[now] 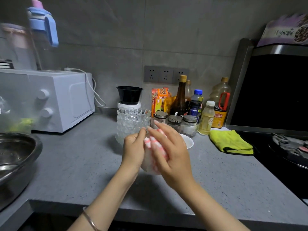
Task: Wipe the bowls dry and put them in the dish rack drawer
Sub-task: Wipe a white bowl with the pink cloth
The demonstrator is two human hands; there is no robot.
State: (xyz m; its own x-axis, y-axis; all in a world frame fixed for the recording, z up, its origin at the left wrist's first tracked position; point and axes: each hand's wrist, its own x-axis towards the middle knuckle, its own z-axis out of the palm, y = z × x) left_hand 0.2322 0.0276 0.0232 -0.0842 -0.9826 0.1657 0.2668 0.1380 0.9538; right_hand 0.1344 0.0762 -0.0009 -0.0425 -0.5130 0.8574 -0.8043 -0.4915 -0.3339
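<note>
Bowl [147,170] in left hand [133,147], right hand [171,150] pressing cloth [152,142].

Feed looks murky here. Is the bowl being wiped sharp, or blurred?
Head view: dim overall; the right hand and pink-checked cloth are motion-smeared, hiding most of the bowl; the stacked glass bowls behind are fairly sharp; the blue-lidded bottle at the left edge is blurred.

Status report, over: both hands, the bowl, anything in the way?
Left hand grips bowl, right hand presses pink cloth on it. Bowl mid-wipe, not racked. Glass bowl stack close behind, not blocking.
</note>
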